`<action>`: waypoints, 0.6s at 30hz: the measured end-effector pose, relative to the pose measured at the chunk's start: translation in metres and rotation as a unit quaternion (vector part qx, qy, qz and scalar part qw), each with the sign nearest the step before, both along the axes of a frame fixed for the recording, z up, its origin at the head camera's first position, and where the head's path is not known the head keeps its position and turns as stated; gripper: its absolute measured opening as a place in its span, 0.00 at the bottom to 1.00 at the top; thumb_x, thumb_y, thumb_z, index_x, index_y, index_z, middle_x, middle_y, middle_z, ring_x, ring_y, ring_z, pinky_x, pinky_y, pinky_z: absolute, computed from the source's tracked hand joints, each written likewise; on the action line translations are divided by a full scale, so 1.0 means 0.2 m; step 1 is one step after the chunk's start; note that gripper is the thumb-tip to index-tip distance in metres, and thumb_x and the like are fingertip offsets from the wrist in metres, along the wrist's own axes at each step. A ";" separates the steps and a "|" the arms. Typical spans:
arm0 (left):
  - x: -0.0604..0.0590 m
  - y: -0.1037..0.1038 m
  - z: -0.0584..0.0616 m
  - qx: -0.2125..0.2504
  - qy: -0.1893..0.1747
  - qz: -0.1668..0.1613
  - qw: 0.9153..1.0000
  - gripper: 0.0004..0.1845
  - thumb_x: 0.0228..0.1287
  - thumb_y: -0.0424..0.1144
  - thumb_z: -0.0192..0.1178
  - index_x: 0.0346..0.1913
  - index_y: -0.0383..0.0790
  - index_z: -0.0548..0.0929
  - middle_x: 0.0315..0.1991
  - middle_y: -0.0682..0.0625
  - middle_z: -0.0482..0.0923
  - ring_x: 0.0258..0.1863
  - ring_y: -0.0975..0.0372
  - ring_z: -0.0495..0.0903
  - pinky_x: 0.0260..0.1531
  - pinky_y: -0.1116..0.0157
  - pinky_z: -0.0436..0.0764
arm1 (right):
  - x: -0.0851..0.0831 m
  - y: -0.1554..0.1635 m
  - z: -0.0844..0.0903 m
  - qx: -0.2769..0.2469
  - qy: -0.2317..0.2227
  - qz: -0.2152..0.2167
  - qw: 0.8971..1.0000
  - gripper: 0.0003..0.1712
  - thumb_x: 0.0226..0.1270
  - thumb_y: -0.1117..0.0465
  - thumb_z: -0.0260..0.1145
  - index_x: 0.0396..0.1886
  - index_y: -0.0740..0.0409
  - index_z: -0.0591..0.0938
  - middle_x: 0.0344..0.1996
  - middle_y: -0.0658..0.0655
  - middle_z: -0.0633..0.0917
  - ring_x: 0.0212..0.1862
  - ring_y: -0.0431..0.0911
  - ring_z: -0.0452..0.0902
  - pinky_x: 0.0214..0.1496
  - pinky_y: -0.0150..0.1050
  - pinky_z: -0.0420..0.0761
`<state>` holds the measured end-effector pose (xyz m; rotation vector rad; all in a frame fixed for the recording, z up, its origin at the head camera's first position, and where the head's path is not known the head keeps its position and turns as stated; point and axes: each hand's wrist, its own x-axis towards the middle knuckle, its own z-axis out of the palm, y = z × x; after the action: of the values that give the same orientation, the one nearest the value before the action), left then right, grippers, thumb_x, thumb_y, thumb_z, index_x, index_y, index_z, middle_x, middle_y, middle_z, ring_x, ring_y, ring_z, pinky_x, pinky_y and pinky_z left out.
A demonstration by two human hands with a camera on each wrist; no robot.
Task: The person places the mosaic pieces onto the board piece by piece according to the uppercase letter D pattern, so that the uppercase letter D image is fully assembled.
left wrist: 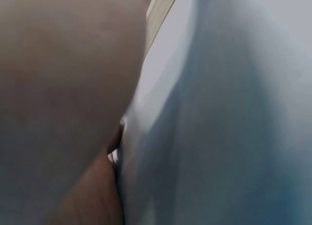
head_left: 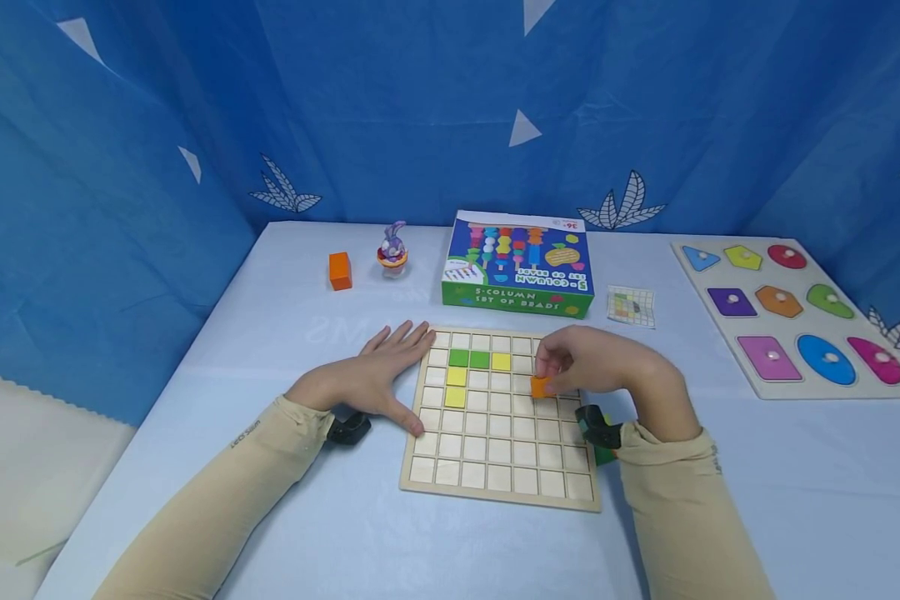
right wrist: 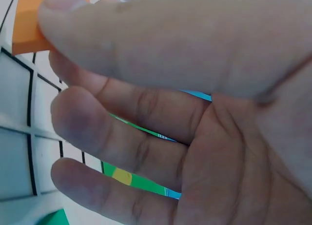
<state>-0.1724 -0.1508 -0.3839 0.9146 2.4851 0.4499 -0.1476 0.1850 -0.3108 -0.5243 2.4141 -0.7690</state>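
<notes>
A wooden grid board [head_left: 498,450] lies on the table between the hands. Green squares [head_left: 468,358] and yellow squares [head_left: 456,387] fill several cells at its upper left. My left hand [head_left: 375,375] rests with fingers spread along the board's left edge, thumb pointing at the lower cells. Over the right side of the grid, my right hand [head_left: 585,360] pinches an orange block [head_left: 542,387] between thumb and index finger. In the right wrist view the thumb lies over that orange block [right wrist: 27,27], and the other fingers bend loosely below. Mostly the palm side fills the left wrist view.
Behind the board stand a bead-set box [head_left: 517,265], a small grid card [head_left: 631,306], a purple rabbit figure [head_left: 393,250] and another orange block [head_left: 340,271]. A knobbed shape puzzle [head_left: 787,325] lies at the right. Something green [head_left: 605,455] shows partly under the right wrist.
</notes>
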 end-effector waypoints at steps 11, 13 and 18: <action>0.00 0.00 0.01 0.003 -0.004 0.000 1.000 0.77 0.36 0.80 0.68 0.82 0.44 0.39 0.81 0.49 0.29 0.78 0.56 0.24 0.74 0.53 0.27 | 0.00 -0.09 -0.03 -0.008 -0.005 0.038 0.999 0.07 0.62 0.66 0.75 0.33 0.54 0.83 0.27 0.51 0.79 0.33 0.47 0.73 0.36 0.40 0.75; 0.00 0.00 0.01 0.003 -0.004 0.001 1.000 0.77 0.36 0.80 0.68 0.82 0.44 0.39 0.81 0.49 0.29 0.78 0.56 0.24 0.74 0.52 0.27 | 0.01 -0.11 -0.04 -0.009 -0.005 0.044 0.999 0.07 0.61 0.66 0.75 0.33 0.54 0.83 0.27 0.51 0.80 0.33 0.46 0.73 0.35 0.39 0.75; 0.00 0.00 0.01 0.001 -0.003 0.002 1.000 0.77 0.36 0.80 0.68 0.82 0.44 0.39 0.81 0.49 0.29 0.78 0.55 0.24 0.74 0.52 0.27 | 0.02 -0.16 -0.05 -0.002 0.003 0.054 0.999 0.08 0.60 0.66 0.76 0.32 0.53 0.82 0.27 0.50 0.79 0.33 0.45 0.73 0.36 0.38 0.76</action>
<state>-0.1715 -0.1504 -0.3824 0.9093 2.4823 0.4558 -0.1441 0.1533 -0.3203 -0.6532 2.3693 -0.7269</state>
